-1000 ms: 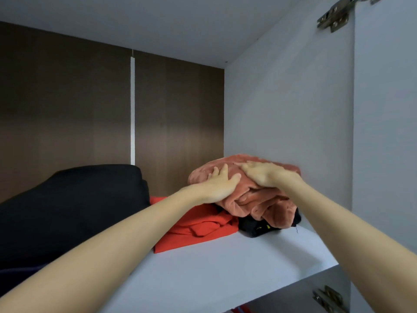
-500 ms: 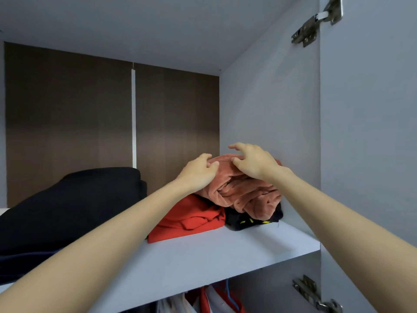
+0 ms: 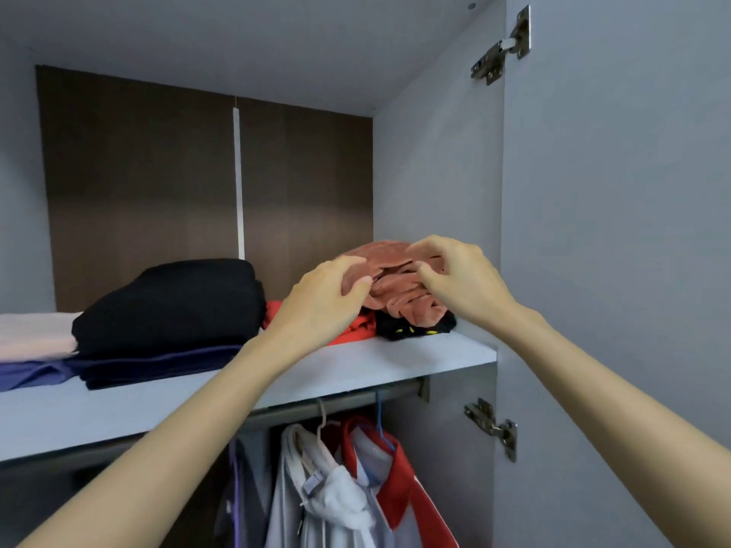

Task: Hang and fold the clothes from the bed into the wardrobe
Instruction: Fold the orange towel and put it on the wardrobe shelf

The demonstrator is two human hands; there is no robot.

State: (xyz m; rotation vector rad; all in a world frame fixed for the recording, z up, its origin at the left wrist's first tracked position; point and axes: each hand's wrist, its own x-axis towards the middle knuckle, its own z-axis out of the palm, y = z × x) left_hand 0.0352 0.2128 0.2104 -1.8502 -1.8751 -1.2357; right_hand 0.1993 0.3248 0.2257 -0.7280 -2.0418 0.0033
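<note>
A folded salmon-pink fleece garment lies on top of a pile at the right end of the upper wardrobe shelf, over a black garment with yellow marks and a red one. My left hand has its fingers and thumb curled on a fold at the garment's left side. My right hand is curled over its top right, thumb and fingers pinching the cloth. Both arms reach up from below.
A thick black folded stack sits on dark blue cloth, with pale pink fabric at the left. Below the shelf, white and red clothes hang from a rail. The open door stands at the right.
My hands went from pressing flat on the salmon garment to curling their fingers on it. The view has pulled back and down, so the rail and hanging clothes now show.
</note>
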